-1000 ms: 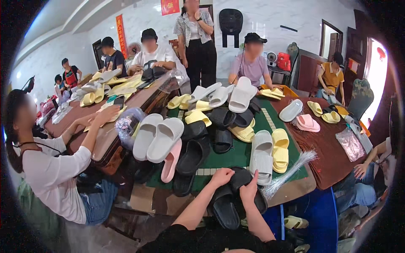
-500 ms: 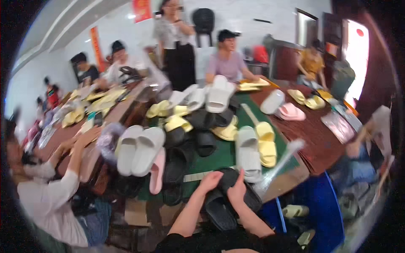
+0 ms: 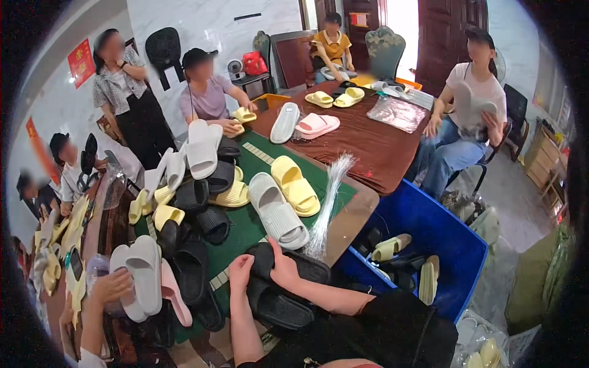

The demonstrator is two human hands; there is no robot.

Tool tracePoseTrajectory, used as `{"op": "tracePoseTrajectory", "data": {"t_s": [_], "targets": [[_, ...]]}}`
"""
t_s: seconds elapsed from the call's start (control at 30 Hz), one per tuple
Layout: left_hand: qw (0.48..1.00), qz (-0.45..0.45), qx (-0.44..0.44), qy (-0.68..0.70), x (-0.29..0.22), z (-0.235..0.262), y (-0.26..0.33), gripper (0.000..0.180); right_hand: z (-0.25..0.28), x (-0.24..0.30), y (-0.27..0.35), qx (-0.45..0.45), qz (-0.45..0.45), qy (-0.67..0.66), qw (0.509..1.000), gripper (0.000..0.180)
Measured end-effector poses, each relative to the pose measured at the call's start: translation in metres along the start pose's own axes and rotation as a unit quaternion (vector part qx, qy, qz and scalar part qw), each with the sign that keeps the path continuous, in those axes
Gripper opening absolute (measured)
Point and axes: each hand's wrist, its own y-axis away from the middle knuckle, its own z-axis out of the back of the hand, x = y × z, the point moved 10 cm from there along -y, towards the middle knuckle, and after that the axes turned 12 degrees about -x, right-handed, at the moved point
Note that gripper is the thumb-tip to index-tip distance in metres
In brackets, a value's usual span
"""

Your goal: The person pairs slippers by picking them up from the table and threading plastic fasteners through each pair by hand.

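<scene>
A pair of black slippers (image 3: 282, 305) is in front of me at the table's near edge, one overlapping the other. My right hand (image 3: 285, 270) is wrapped round the upper one by its strap (image 3: 262, 259), thumb pointing up. At the strap's left side, my left hand (image 3: 241, 271) is closed in a pinch against the slipper; its fingertips are partly hidden. Just beyond my hands lie grey ribbed slippers (image 3: 275, 208) and a yellow pair (image 3: 296, 186). To the left are more black slippers (image 3: 190, 270) and a pink one (image 3: 175, 294).
A co-worker's hand (image 3: 115, 285) touches grey slippers (image 3: 145, 276) at left. A bundle of clear plastic strands (image 3: 328, 205) lies by the table corner. Right of the table stands a blue bin (image 3: 457, 264) with slippers in it. Other people sit around the brown-covered table (image 3: 362, 147).
The view has swung right, bringing the blue bin and a seated person at right into fuller sight. The co-worker's hand at left is now on the grey slippers. My hands stay on the black slippers.
</scene>
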Motion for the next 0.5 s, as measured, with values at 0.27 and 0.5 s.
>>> {"op": "tracePoseTrajectory", "data": {"t_s": [0.27, 0.5], "targets": [[0.994, -0.027, -0.091, 0.059, -0.012, 0.023, 0.002, 0.014, -0.004, 0.004, 0.002, 0.051, 0.017, -0.079, 0.995, 0.085], [0.978, -0.101, -0.172, 0.057, -0.043, 0.033, 0.014, 0.012, 0.028, 0.040, 0.007, 0.193, 0.113, 0.070, 0.972, 0.069]]}}
